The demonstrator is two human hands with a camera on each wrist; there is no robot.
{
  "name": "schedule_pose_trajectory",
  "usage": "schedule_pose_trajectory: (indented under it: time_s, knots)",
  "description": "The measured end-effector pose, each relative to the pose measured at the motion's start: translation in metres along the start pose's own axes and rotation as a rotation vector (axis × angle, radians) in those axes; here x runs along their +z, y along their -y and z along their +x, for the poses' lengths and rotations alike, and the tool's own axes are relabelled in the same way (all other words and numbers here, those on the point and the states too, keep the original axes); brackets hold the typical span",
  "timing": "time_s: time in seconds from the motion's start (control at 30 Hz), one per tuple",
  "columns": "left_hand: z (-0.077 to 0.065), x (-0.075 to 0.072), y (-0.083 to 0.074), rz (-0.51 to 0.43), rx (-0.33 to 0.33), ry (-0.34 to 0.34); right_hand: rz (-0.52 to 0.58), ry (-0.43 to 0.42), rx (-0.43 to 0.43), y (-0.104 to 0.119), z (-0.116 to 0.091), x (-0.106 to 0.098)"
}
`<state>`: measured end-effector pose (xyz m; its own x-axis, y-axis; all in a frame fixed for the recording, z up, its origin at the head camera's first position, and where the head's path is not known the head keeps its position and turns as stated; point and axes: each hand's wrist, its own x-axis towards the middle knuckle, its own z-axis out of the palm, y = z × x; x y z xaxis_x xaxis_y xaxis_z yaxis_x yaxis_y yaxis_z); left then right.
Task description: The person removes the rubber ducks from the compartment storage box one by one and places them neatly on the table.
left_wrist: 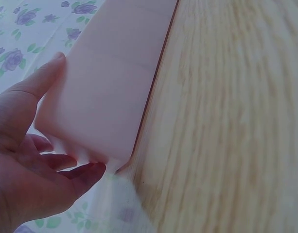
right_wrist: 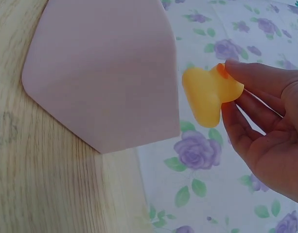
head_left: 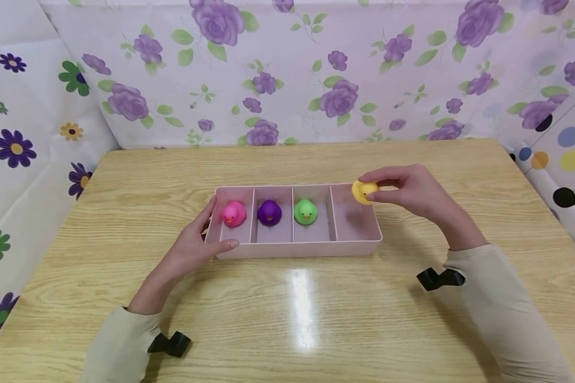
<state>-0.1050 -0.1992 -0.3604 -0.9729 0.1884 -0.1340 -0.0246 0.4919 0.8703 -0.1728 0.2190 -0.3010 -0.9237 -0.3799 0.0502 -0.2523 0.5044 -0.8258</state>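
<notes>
Four toy ducks [head_left: 305, 213], one four-compartment box [head_left: 292, 250], two hands [head_left: 191, 246].

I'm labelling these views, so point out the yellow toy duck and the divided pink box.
Yellow toy duck [right_wrist: 206, 94], right wrist view, on its body.
Divided pink box [head_left: 294, 250], head view, on its front wall.

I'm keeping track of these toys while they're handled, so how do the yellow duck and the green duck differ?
The yellow duck is pinched in the right hand, while nothing grips the green duck. The yellow duck is raised at the box's right end; the green duck sits in the third compartment from the left. Both are toy ducks.
</notes>
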Motion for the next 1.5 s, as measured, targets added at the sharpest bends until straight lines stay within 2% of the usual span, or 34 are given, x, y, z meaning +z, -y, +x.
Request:
schedule_pose_trajectory:
  time_s: [0.27, 0.73, 1.27, 1.5]
  knots:
    - [-0.001, 0.000, 0.000, 0.003, 0.014, 0.001, 0.004, -0.046, 0.027, -0.009, -0.001, -0.010]
    - [-0.001, 0.000, 0.000, 0.007, 0.016, 0.005, 0.020, -0.055, 0.180, -0.034, 0.000, -0.024]
    - [-0.003, -0.001, 0.001, -0.009, 0.005, 0.011, -0.015, 0.029, 0.190, -0.066, 0.010, -0.018]
    - [-0.003, -0.001, 0.001, -0.024, 0.006, 0.010, -0.037, 0.044, 0.189, -0.073, 0.012, -0.015]
